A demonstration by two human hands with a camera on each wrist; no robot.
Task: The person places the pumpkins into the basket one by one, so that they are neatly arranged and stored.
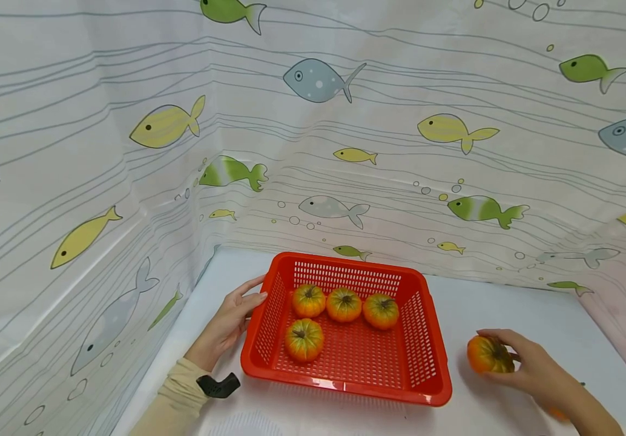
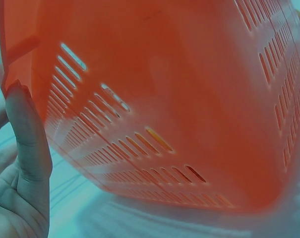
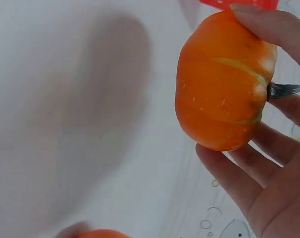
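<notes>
A red plastic basket (image 1: 345, 386) with slotted walls sits on the white table. Inside are several small orange-and-green pumpkins (image 1: 344, 304), most in a row along the back and one nearer the front left. My left hand (image 1: 229, 324) grips the basket's left rim; in the left wrist view its thumb (image 2: 30, 134) lies against the red wall (image 2: 154, 89). Right of the basket, my right hand (image 1: 531, 366) holds another small pumpkin (image 3: 221, 82) above the table, thumb on one side and fingers on the other, its dark stem (image 3: 283, 90) pointing toward the palm.
One more pumpkin (image 1: 558, 414) lies on the table at the right, mostly hidden by the right forearm. A white curtain printed with fish (image 1: 318, 80) stands behind and at the sides of the table (image 1: 487, 297). A black strap piece (image 1: 218, 386) is on the left wrist.
</notes>
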